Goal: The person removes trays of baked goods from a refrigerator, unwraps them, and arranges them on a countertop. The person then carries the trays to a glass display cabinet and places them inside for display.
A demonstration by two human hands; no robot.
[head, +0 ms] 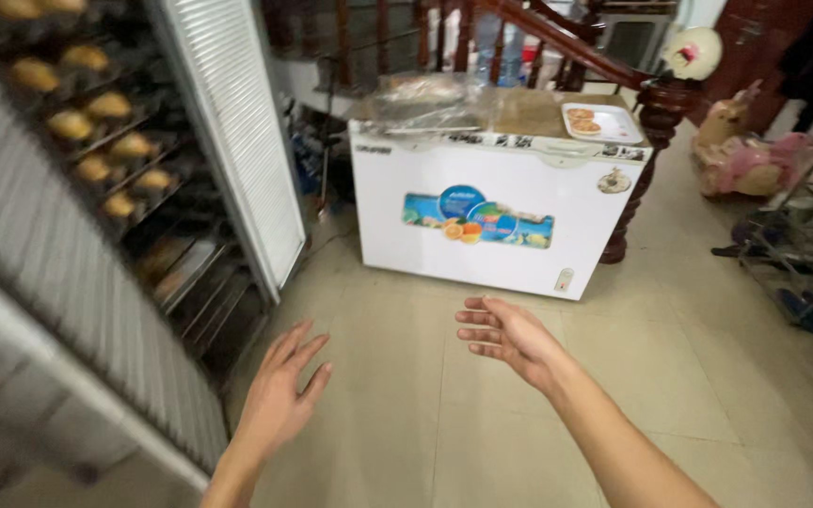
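Our left hand (279, 395) and right hand (505, 334) hang empty over the pale tiled floor (406, 404), fingers spread, well apart, touching nothing. Nearest our left hand, just to its left, stands the tall metal baking rack (134, 188) with trays of golden buns, its shelves running away from us. Straight ahead, nearer the right hand, sits the white chest freezer (491, 216) carrying a white tray (604, 122).

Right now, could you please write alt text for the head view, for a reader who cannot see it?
Two empty hands, left and right, reach out open above a tiled floor. Ahead stands a white chest freezer bearing a tray; left, a rack of baked buns.
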